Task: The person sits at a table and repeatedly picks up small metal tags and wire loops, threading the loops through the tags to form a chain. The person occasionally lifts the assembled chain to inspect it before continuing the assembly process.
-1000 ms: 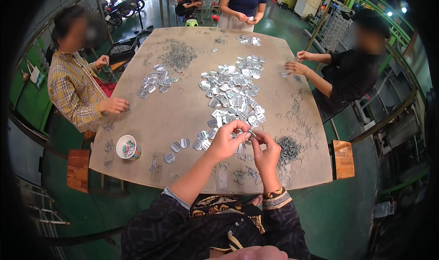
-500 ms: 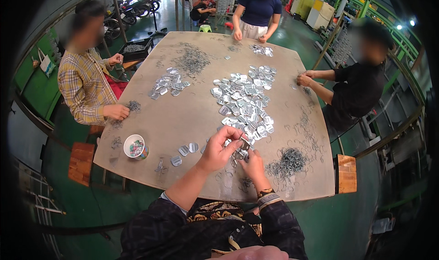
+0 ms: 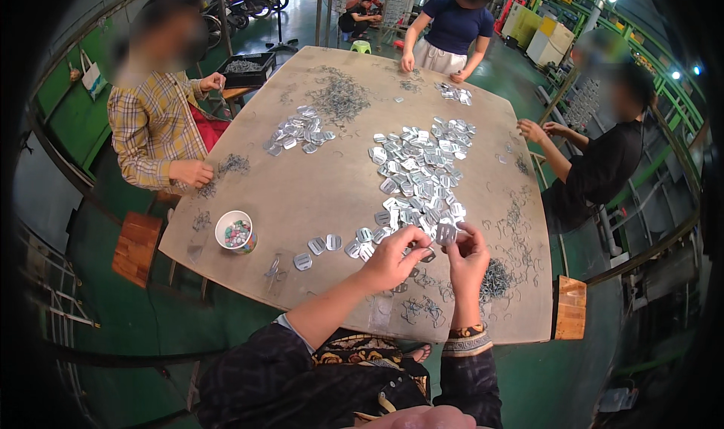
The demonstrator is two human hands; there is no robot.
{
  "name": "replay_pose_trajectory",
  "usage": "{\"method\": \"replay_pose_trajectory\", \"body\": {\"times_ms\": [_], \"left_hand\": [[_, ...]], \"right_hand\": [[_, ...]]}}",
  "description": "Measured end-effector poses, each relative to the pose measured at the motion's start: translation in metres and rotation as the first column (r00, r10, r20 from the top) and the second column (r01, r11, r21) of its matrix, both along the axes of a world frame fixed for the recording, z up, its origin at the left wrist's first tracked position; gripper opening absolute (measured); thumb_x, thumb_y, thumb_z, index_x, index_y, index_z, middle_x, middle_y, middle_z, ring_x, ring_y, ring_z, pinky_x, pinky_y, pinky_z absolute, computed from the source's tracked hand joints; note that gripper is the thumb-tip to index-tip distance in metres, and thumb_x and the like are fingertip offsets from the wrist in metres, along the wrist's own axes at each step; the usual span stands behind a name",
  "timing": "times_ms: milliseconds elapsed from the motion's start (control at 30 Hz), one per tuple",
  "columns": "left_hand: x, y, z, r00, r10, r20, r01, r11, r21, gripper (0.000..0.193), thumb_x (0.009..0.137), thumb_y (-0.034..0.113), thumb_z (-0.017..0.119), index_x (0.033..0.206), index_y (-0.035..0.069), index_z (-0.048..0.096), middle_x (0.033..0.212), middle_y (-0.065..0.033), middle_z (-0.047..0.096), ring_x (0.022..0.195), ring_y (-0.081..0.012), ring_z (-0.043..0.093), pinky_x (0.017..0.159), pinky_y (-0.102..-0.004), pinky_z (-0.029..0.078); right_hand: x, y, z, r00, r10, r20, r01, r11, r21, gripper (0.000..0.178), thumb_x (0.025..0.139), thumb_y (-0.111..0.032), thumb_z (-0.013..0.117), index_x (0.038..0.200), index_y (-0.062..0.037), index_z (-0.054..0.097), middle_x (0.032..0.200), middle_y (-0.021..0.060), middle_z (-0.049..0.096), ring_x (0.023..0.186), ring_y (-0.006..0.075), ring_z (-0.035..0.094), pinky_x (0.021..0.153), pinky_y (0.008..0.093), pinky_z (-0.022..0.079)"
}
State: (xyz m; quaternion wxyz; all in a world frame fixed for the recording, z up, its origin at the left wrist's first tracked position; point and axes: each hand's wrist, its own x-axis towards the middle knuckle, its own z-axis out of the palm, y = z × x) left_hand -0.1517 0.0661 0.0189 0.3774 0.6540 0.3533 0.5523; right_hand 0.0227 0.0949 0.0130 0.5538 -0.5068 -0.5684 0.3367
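My right hand (image 3: 467,263) is closed in a pinch around a silver slotted metal buckle (image 3: 446,234), held up above the table. To its left, my left hand (image 3: 394,261) is closed too, with a darker slotted plate (image 3: 427,255) at its fingertips, partly hidden by the thumb. Just beyond both hands lies a long pile of silver buckles (image 3: 418,165). Below the hands are a few small curved wire pieces (image 3: 422,310), and a denser heap of them (image 3: 495,279) sits beside my right hand.
A paper cup (image 3: 235,233) with small colourful items stands at left, near several loose buckles (image 3: 317,246). Further off are a smaller buckle pile (image 3: 300,131) and a wire-piece heap (image 3: 337,95). Co-workers sit left and right; another stands at the far edge. A black crate (image 3: 249,70) is far left.
My hands have drawn slightly apart and shifted right. A bright buckle now shows in my right fingers. The right co-worker's hands have lifted off the table edge.
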Motion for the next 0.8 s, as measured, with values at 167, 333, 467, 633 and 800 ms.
{"method": "replay_pose_trajectory", "body": {"times_ms": [167, 333, 467, 633, 800], "left_hand": [[0.02, 0.004, 0.007, 0.994, 0.081, -0.071, -0.07, 0.987, 0.146, 0.015, 0.084, 0.0, 0.065, 0.095, 0.0, 0.055, 0.089, -0.0118, 0.062, 0.083, -0.026, 0.062, 0.074, -0.0346, 0.049], [0.027, 0.003, 0.011, 0.992, 0.097, -0.083, -0.083, 0.984, 0.156, 0.015, 0.083, -0.001, 0.065, 0.095, 0.0, 0.056, 0.088, -0.0122, 0.062, 0.082, -0.027, 0.062, 0.073, -0.0354, 0.048], [0.027, 0.004, 0.008, 0.991, 0.121, -0.063, -0.108, 0.978, 0.177, 0.015, 0.082, 0.0, 0.066, 0.094, 0.0, 0.057, 0.086, -0.0116, 0.063, 0.081, -0.0263, 0.062, 0.072, -0.0348, 0.048], [0.03, 0.005, 0.011, 0.991, 0.122, -0.062, -0.111, 0.98, 0.164, 0.015, 0.081, -0.001, 0.066, 0.092, 0.001, 0.056, 0.085, -0.0119, 0.063, 0.08, -0.0297, 0.061, 0.071, -0.0373, 0.048], [0.033, 0.01, 0.007, 0.985, 0.113, -0.133, -0.083, 0.973, 0.214, 0.014, 0.081, 0.0, 0.067, 0.092, 0.001, 0.058, 0.087, -0.0114, 0.064, 0.081, -0.0268, 0.062, 0.072, -0.0345, 0.048]], "right_hand": [[-0.01, -0.024, 0.039, 0.999, -0.038, -0.008, 0.039, 0.992, 0.118, 0.028, 0.082, 0.007, 0.067, 0.108, 0.0016, 0.06, 0.086, 0.0035, 0.065, 0.075, 0.0073, 0.06, 0.067, 0.0213, 0.05], [-0.008, -0.03, 0.047, 0.993, -0.062, -0.101, 0.071, 0.994, 0.088, 0.026, 0.082, 0.007, 0.067, 0.107, 0.0043, 0.06, 0.087, 0.0051, 0.065, 0.075, 0.0087, 0.063, 0.068, 0.0219, 0.052], [-0.004, -0.024, 0.036, 0.981, -0.044, -0.19, 0.054, 0.997, 0.047, 0.022, 0.081, 0.006, 0.069, 0.102, 0.005, 0.062, 0.086, 0.0056, 0.067, 0.075, 0.0077, 0.063, 0.068, 0.0208, 0.051], [-0.003, -0.026, 0.034, 0.966, -0.051, -0.253, 0.054, 0.999, 0.003, 0.019, 0.081, 0.006, 0.071, 0.098, 0.0065, 0.063, 0.084, 0.006, 0.069, 0.074, 0.0072, 0.063, 0.069, 0.0209, 0.051], [0.0, -0.031, 0.037, 0.966, -0.078, -0.246, 0.089, 0.996, 0.033, 0.017, 0.081, 0.006, 0.07, 0.097, 0.006, 0.063, 0.084, 0.0063, 0.068, 0.075, 0.0073, 0.063, 0.069, 0.0205, 0.05]]}}
